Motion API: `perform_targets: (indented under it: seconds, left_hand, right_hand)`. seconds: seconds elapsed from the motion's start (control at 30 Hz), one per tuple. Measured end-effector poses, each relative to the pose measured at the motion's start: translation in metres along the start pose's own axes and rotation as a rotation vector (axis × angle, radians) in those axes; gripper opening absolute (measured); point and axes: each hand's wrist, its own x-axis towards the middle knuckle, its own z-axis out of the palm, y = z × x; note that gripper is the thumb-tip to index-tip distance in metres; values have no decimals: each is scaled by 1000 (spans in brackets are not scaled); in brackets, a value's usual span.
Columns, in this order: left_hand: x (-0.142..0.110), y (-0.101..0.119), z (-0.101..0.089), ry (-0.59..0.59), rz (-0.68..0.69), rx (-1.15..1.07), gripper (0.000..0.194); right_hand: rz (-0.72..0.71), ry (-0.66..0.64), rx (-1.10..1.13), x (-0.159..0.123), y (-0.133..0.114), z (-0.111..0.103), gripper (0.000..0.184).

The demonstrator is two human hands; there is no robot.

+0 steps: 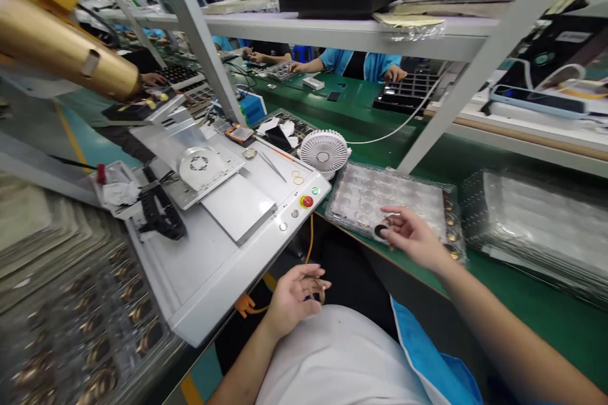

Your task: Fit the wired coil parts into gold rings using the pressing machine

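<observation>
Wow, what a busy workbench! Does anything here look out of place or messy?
Yes: crumpled white tissue sits in a small grey tray beside the machine, and white scraps lie near the round white desk fan. They look like loose litter among the orderly trays.

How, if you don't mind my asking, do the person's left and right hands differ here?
The right hand reaches over the clear tray, while the left hand is low, near the lap. The right pinches a dark round piece; the left curls around a curved bronze piece. Both hands are bare.
</observation>
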Motion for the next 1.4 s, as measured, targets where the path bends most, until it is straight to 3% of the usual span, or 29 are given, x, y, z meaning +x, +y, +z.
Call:
perform_targets:
  seconds: [0.07, 0.13, 0.23, 0.33, 0.4, 0.6, 0.77, 0.9, 0.97, 1.07, 1.2, 1.3, 1.4]
  left_hand:
    - [3, 10, 7, -128, 10, 50, 83]
    - [3, 19, 9, -185, 42, 71, 93]
    - [-4, 27, 3, -142, 93, 86, 99]
    - [-17, 30, -6, -84, 122, 115, 96]
    - [-24, 31, -10, -74, 116, 98, 97]
    - [-32, 28, -6, 90, 93, -130, 100]
    - [-30, 26, -12, 95, 46, -164, 100]
    - [-27, 26, -18, 188, 115, -161, 98]
    - [-26, 27, -18, 226, 152, -163, 96]
    - [-27, 28, -16, 219, 155, -142, 99]
    - [-36, 29, -15, 240, 162, -71, 104]
    - [-48, 30, -16, 269, 182, -9, 110]
    - [-60, 31, -16, 298, 214, 102, 112]
  right_hand:
    - [-48, -150, 222, 0, -11, 58, 49]
    - [-99, -243, 265, -2, -25, 103, 37]
    - [-284, -271, 60, -2, -40, 137, 24]
    - [-493, -271, -82, 2, -44, 146, 27]
    - [-553, -302, -71, 4, -42, 149, 28]
    - [-409, -385, 60, 2, -35, 158, 18]
    - [-456, -439, 29, 2, -39, 158, 23]
    - [-463, -454, 66, 20, -49, 159, 24]
    - [-391, -409, 81, 40, -58, 166, 20]
    - [-275, -234, 15, 79, -73, 185, 19]
    - [-258, -101, -103, 120, -82, 211, 12]
    - [-261, -11, -167, 123, -78, 214, 18]
    - [-327, 65, -220, 95, -67, 204, 30]
